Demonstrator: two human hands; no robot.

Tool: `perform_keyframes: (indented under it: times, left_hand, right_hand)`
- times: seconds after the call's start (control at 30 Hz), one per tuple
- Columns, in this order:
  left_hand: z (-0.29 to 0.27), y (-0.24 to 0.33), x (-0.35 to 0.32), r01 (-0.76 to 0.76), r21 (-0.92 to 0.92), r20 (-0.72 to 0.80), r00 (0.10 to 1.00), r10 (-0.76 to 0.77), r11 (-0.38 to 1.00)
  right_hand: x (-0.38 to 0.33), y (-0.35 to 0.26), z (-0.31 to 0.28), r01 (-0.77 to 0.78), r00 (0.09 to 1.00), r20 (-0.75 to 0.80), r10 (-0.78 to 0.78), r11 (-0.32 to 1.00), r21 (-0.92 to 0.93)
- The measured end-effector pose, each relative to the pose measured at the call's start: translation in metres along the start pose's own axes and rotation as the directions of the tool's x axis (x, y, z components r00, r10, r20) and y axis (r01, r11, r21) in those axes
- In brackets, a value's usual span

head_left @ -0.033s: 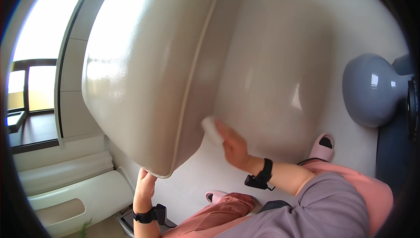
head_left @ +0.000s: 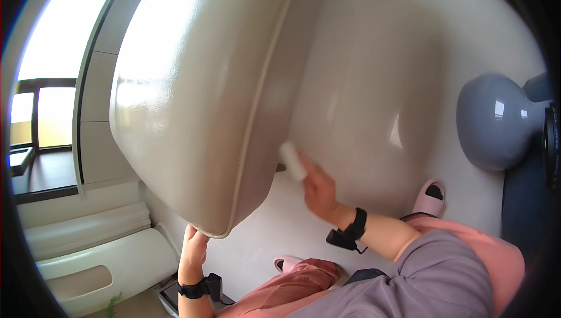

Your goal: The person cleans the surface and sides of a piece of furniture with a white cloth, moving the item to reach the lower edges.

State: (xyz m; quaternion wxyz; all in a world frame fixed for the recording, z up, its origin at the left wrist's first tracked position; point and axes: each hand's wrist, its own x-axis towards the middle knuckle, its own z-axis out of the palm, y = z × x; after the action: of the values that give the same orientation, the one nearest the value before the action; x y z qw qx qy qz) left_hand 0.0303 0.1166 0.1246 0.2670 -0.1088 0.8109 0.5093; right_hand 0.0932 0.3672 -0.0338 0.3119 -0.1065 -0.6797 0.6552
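A large cream upholstered piece [head_left: 198,102] with a shiny, leather-like cover and a piped seam fills the upper middle. At its near bottom corner, the fingers of my left hand [head_left: 194,248] are closed on the edge, with the fingertips partly hidden beneath it. My right hand [head_left: 320,192] pinches a white sponge-like pad [head_left: 293,162], slightly blurred, just right of the piece's lower side. A narrow gap seems to separate the pad from that side. One short dark foot [head_left: 281,167] shows under the piece beside the pad.
A rounded blue-grey object [head_left: 494,122] stands at the right, by a dark panel [head_left: 523,213]. A white casing with an oval opening [head_left: 123,271] lies at lower left, below a window [head_left: 55,116]. My pink slippers [head_left: 429,198] rest on the pale glossy floor [head_left: 362,84].
My right hand has shifted a little rightward with the white pad, away from the upholstered side. The dark foot has come into sight. My left hand stays at the corner.
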Motion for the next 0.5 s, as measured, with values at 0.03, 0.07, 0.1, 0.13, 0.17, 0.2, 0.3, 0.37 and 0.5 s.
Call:
perform_keyframes:
  times: [0.03,0.07,0.1,0.13,0.17,0.2,0.3,0.37,0.5]
  left_hand:
    - [-0.011,-0.009,0.003,-0.024,-0.025,-0.005,1.000,0.024,0.999]
    - [-0.013,-0.014,0.006,-0.047,-0.056,-0.004,0.999,0.047,0.997]
    - [-0.002,-0.012,0.008,-0.053,-0.064,0.003,0.999,0.053,0.997]
    - [0.015,-0.006,0.011,-0.036,-0.243,-0.054,0.998,0.023,0.969]
    - [0.024,-0.001,0.010,-0.027,-0.409,-0.110,0.994,-0.020,0.912]
    - [0.026,0.001,0.010,-0.029,-0.407,-0.107,0.994,-0.016,0.913]
    - [0.035,0.007,0.008,0.122,-0.642,0.096,0.992,-0.079,0.757]
    - [0.041,0.012,0.007,0.186,-0.660,0.170,0.981,-0.096,0.728]
    - [0.034,0.005,0.010,0.181,-0.658,0.130,0.983,-0.126,0.731]
  right_hand:
    - [0.009,0.007,-0.005,-0.187,0.982,-0.026,0.189,0.980,0.060]
    - [0.028,0.015,-0.013,-0.111,0.989,-0.100,0.112,0.994,0.022]
    - [0.048,0.023,-0.022,-0.038,0.984,-0.174,0.033,0.999,-0.027]
    - [0.061,0.032,-0.026,-0.032,0.984,-0.178,0.025,0.999,-0.037]
    - [0.071,0.041,-0.025,-0.026,0.985,-0.168,0.025,1.000,-0.001]
    - [0.076,0.047,-0.024,-0.020,0.987,-0.158,0.025,0.999,0.036]
    - [0.082,0.051,-0.005,-0.070,0.997,0.033,0.069,0.997,0.037]
    - [0.079,0.053,0.008,-0.060,0.998,-0.015,0.062,0.993,0.105]
    - [0.079,0.054,0.024,0.032,0.994,-0.101,-0.028,0.999,0.041]
